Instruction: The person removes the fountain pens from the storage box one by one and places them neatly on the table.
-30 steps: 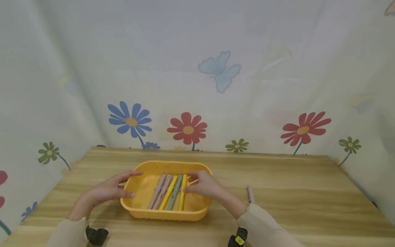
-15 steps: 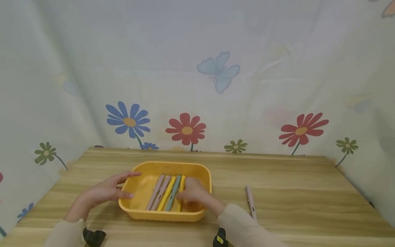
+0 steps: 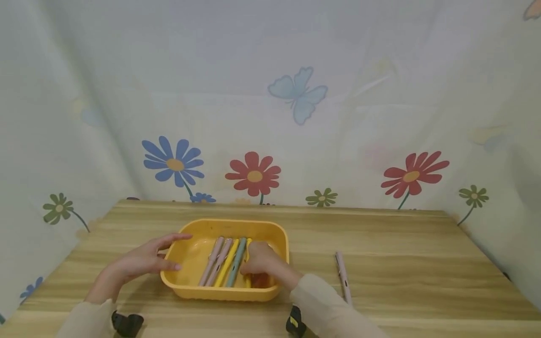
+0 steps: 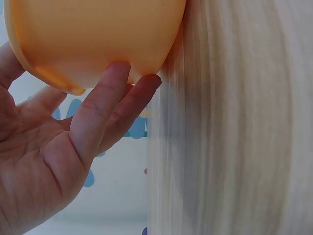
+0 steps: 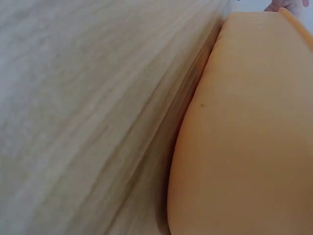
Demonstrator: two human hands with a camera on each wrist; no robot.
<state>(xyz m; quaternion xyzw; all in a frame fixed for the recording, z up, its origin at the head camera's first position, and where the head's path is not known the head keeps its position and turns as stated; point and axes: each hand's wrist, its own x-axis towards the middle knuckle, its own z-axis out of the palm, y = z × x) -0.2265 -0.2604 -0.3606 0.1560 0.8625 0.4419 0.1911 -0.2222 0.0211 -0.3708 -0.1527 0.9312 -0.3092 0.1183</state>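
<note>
A yellow plastic basket (image 3: 228,294) stands on the table. My left hand (image 3: 145,256) grips its left end, thumb and index finger over the rim; in the left wrist view other fingers (image 4: 100,110) touch the outer wall. Inside lie two pink pens (image 3: 211,263), a yellow pen (image 3: 227,263) and a green pen (image 3: 236,263) side by side. My right hand (image 3: 263,259) is inside the basket with curled fingers, pinching a second yellow pen (image 3: 248,281) at the right end of the row. Its fingertips are partly hidden, and the right wrist view shows only the basket's outer wall (image 5: 244,122).
Another pink pen (image 3: 344,278) lies on the wooden table (image 3: 401,263), right of the basket and close to my right sleeve (image 3: 327,305). Behind the table's far edge hangs a pale cloth (image 3: 203,103) printed with flowers and a butterfly.
My right hand has moved lower and to the left in the basket, its fingers now more curled at the right-hand yellow pen. The left hand stays at the basket's left end.
</note>
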